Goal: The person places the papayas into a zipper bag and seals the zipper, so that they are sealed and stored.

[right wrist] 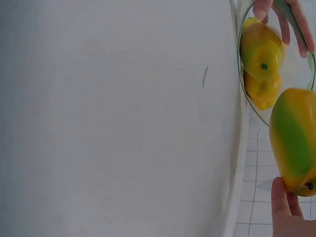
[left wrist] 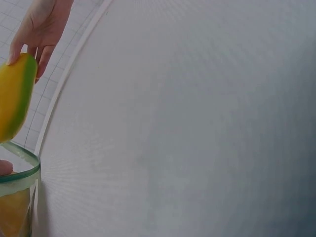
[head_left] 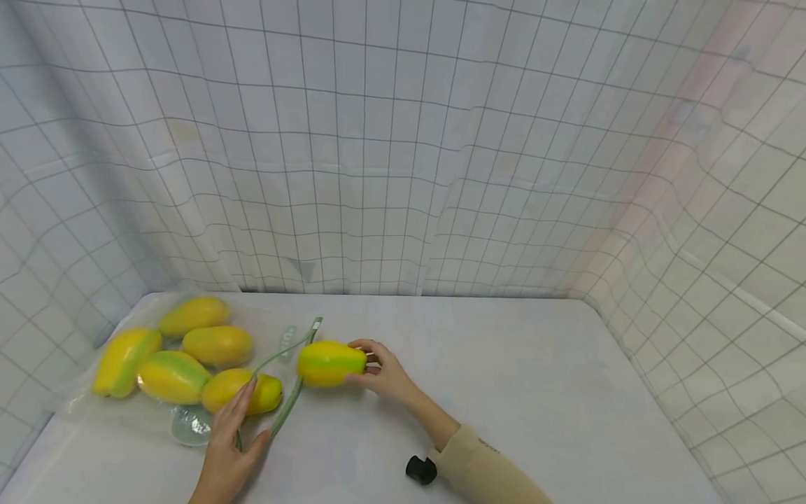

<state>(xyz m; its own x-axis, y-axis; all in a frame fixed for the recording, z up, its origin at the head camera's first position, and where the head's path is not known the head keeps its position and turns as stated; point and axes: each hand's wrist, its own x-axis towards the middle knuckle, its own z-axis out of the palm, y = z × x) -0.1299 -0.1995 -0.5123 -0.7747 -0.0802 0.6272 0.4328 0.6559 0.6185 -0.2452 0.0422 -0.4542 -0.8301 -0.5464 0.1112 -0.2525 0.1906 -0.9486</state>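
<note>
My right hand [head_left: 390,381] grips a yellow-and-green papaya [head_left: 330,364] by its right end, thumb and fingers on either side. The papaya hangs over the right side of the mouth of a clear plastic bag [head_left: 286,343] with a green rim [head_left: 288,409]. My left hand [head_left: 228,437] is at that mouth, its fingers fairly straight and the thumb spread away from them, touching the rim. Several more papayas [head_left: 218,347] lie inside the bag on the left. In the right wrist view, the left fingers [right wrist: 301,27] reach over the rim above two bagged papayas [right wrist: 261,49].
A white table [head_left: 504,378] lies under everything, with a white grid-patterned curtain [head_left: 403,175] around its back and sides. A small black object [head_left: 420,470] is beside the right sleeve [head_left: 485,465]. The bag's papayas fill the table's left part.
</note>
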